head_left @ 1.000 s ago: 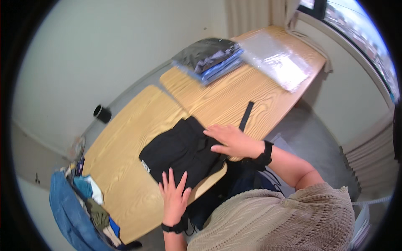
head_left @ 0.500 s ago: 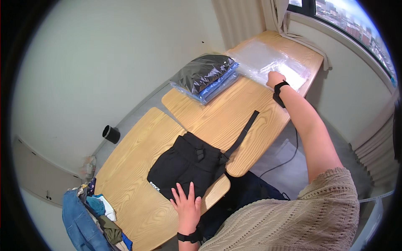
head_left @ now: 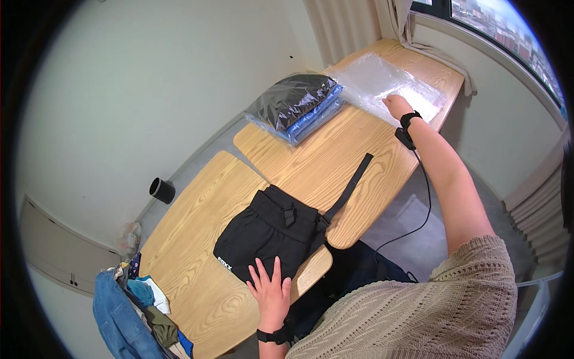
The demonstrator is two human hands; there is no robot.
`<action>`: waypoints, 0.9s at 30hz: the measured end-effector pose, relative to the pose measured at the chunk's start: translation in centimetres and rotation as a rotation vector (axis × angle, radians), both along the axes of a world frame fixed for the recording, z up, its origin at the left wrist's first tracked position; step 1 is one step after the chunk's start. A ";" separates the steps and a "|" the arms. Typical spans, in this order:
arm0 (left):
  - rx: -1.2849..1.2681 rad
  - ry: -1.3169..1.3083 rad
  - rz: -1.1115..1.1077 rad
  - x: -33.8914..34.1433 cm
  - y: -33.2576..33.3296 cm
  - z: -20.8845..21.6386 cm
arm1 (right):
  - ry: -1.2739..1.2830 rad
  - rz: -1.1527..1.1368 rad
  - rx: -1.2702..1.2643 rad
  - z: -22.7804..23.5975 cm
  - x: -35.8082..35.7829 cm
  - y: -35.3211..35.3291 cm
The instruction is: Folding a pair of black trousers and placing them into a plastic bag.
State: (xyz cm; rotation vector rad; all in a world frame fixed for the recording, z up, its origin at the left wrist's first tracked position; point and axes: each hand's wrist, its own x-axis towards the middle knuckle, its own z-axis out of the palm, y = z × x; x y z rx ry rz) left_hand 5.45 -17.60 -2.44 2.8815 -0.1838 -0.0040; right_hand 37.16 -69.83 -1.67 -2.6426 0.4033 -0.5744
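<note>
Desks [head_left: 188,254] are carrying clear plastic bags [head_left: 366,79] toward the far-right corner, folded black bottoms [head_left: 260,234] by the near edge; your right hand [head_left: 398,107] is resting curled at the bags, pinch unclear; your left hand [head_left: 272,296] is lying spread on the bottoms.

The black belted garment [head_left: 260,236] was matt, softly creased cloth, its strap [head_left: 353,185] flat webbing and its buckle [head_left: 289,216] apparently smooth plastic. The clear bags [head_left: 365,78] were glossy, wrinkled plastic film. The tabletop [head_left: 197,269] showed smooth, grained wood; the beige top [head_left: 412,305] was textured openwork knit, the blue garment [head_left: 118,314] matt denim.
</note>
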 end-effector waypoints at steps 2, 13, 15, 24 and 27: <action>-0.008 0.000 0.004 -0.1 0.0 0.1 | -0.127 0.003 0.070 0.3 0.4 -0.4; -0.124 -0.036 -0.016 -0.1 0.7 -0.1 | -0.160 0.784 0.699 10.7 -8.5 17.6; -0.203 -0.041 -0.032 -0.2 1.4 -0.1 | -0.055 0.970 0.763 11.3 -11.4 22.0; -1.205 -0.375 -0.137 -0.8 4.9 2.6 | 0.114 1.889 0.356 6.2 -20.5 37.7; -1.069 -0.474 -0.053 -1.2 5.5 2.6 | 0.153 2.020 0.342 4.8 -22.0 40.4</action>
